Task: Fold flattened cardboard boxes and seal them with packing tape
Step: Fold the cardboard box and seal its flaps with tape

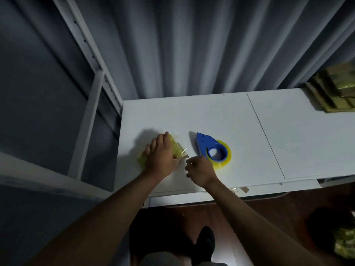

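No assembled box shows on the white table (288, 135); judging by this, folding and sealing lie ahead of you, with flattened cardboard (334, 93) stacked at the far right corner. Your left hand (163, 156) presses a crumpled wad of yellow tape (175, 148) down, fingers straight and close together over it. Your right hand (199, 169) is curled, seemingly pinching a thin strand, though blur hides it. The blue tape dispenser (211, 148) sits just beyond those knuckles.
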